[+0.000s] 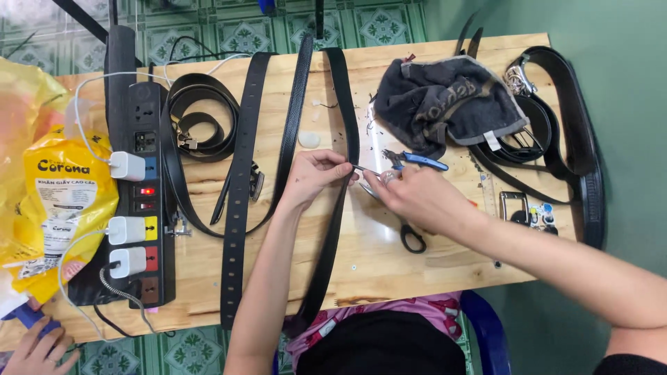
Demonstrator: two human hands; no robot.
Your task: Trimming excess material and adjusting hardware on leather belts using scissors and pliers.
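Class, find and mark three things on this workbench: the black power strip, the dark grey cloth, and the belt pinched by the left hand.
black power strip (142,201), head view, on its body by the lit switch.
dark grey cloth (445,101), head view, on the middle of the crumpled cloth.
belt (332,229), head view, on the strap below the left hand (313,177).

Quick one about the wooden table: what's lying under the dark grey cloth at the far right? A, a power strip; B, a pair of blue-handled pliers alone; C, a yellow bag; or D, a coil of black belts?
D: the dark grey cloth lies across a coil of black belts at the table's far right, their loops showing beyond its edge.
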